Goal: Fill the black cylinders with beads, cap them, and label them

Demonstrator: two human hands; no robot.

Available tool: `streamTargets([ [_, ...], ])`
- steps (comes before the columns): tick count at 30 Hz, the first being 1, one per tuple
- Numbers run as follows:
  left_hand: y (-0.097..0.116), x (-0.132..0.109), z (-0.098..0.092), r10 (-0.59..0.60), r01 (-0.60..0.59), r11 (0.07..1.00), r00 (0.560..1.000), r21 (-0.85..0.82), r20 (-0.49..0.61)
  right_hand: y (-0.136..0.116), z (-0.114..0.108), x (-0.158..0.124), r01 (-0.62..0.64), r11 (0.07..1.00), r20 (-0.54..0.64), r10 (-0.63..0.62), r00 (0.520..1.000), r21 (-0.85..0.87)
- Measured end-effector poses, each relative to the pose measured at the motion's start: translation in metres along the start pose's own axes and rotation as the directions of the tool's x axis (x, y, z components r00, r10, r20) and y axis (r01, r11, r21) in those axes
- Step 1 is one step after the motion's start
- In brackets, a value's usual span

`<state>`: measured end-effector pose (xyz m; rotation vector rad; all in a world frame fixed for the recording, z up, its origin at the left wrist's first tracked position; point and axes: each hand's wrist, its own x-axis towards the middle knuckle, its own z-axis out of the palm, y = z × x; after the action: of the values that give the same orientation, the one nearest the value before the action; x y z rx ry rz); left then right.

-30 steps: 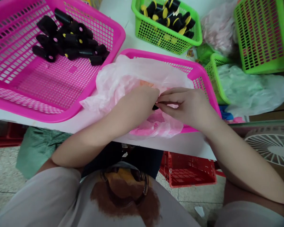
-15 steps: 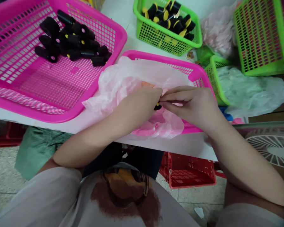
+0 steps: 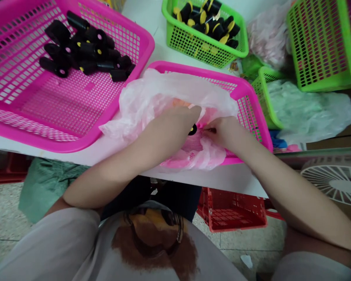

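Observation:
In the head view, my left hand (image 3: pixel 187 117) is bent over a crumpled clear plastic bag (image 3: pixel 163 86). Its fingers are mostly hidden behind the wrist. From it pokes the round end of a black cylindrical part (image 3: pixel 194 130) with a yellow centre, so the hand appears closed round that part. Just to the right, my right hand (image 3: pixel 224 130) reaches down into the bag, fingertips pinched together by small bright pink pieces. Whether a piece sits between those fingertips is too small to tell. Under the bag lies a small pink basket (image 3: pixel 265 121).
A large pink basket (image 3: pixel 76 146) at left holds several black cylinders with yellow or pink dots. Behind stands a green basket (image 3: pixel 193 47) of black parts with yellow ends. More green baskets (image 3: pixel 318 47) and bagged pieces crowd the right, above a fan (image 3: pixel 345 186).
My right hand has drawn away from the black part and lowered into the bag, its fingers curling in. My left hand stays in place with the part, whose round end shows more.

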<state>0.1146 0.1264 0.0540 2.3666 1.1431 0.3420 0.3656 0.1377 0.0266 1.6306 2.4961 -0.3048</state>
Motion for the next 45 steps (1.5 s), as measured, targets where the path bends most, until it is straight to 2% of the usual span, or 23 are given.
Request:
streamTargets([
  [4,-0.003,0.002,0.002,0.048,-0.048,0.999,0.999,0.006,0.004,-0.010,0.002,0.005,-0.077,0.997,0.084,0.079,0.993,-0.024],
  [7,-0.005,0.000,0.004,0.047,-0.047,0.998,0.999,0.031,-0.016,-0.021,-0.006,0.008,-0.124,0.991,0.125,0.129,0.984,-0.043],
  [9,-0.005,-0.003,0.005,0.054,-0.052,0.997,0.998,0.050,-0.036,-0.028,-0.014,0.004,-0.148,0.989,0.112,0.149,0.982,-0.016],
  [12,-0.004,-0.005,0.006,0.063,-0.059,0.996,0.997,0.063,-0.052,-0.041,-0.028,-0.014,-0.151,0.970,-0.014,0.156,0.988,0.190],
  [14,-0.004,-0.004,0.007,0.069,-0.066,0.996,0.997,0.065,-0.046,-0.051,-0.036,-0.030,-0.084,0.915,-0.159,0.158,0.975,0.395],
  [16,-0.003,-0.004,0.008,0.073,-0.070,0.995,0.996,0.075,-0.042,-0.060,-0.041,-0.043,0.020,0.866,-0.278,0.139,0.951,0.500],
  [18,-0.002,-0.002,0.009,0.076,-0.071,0.994,0.996,0.083,-0.054,-0.066,-0.041,-0.048,0.110,0.873,-0.342,0.068,0.937,0.475],
  [21,-0.004,0.002,0.012,0.080,-0.076,0.995,0.995,0.069,-0.059,-0.067,-0.039,-0.046,0.174,0.897,-0.370,-0.012,0.929,0.406],
  [26,-0.001,0.005,0.005,0.030,-0.029,0.997,0.999,0.077,-0.019,-0.058,-0.050,-0.049,0.093,0.869,-0.401,0.127,0.907,0.485],
  [28,0.007,-0.006,-0.007,0.007,-0.004,0.995,1.000,0.104,-0.028,-0.050,-0.054,-0.055,0.058,0.874,-0.441,0.185,0.878,0.483],
  [30,0.015,-0.030,-0.022,-0.017,0.025,0.993,0.997,0.119,-0.073,-0.037,-0.053,-0.057,0.037,0.898,-0.494,0.206,0.845,0.438],
  [33,0.019,-0.083,-0.041,0.009,0.010,0.996,0.974,0.086,-0.224,-0.012,-0.038,-0.055,0.014,0.938,-0.587,0.204,0.784,0.345],
  [35,0.010,-0.121,-0.043,0.026,-0.011,0.999,0.952,0.053,-0.306,0.004,-0.022,-0.048,-0.025,0.947,-0.596,0.223,0.772,0.321],
  [37,-0.008,-0.151,-0.036,-0.051,0.072,0.996,0.953,0.059,-0.299,0.015,-0.008,-0.040,-0.080,0.937,-0.538,0.263,0.801,0.340],
  [40,-0.040,-0.177,-0.015,-0.196,0.216,0.971,0.964,0.099,-0.178,0.020,0.001,-0.028,-0.189,0.912,-0.412,0.340,0.846,0.365],
  [43,-0.061,-0.183,0.004,-0.333,0.339,0.939,0.937,0.048,-0.107,0.018,-0.006,-0.023,-0.264,0.907,-0.359,0.378,0.853,0.327],
  [45,-0.065,-0.180,0.010,-0.401,0.401,0.916,0.913,-0.016,-0.080,0.016,-0.015,-0.026,-0.259,0.903,-0.403,0.391,0.827,0.343],
])
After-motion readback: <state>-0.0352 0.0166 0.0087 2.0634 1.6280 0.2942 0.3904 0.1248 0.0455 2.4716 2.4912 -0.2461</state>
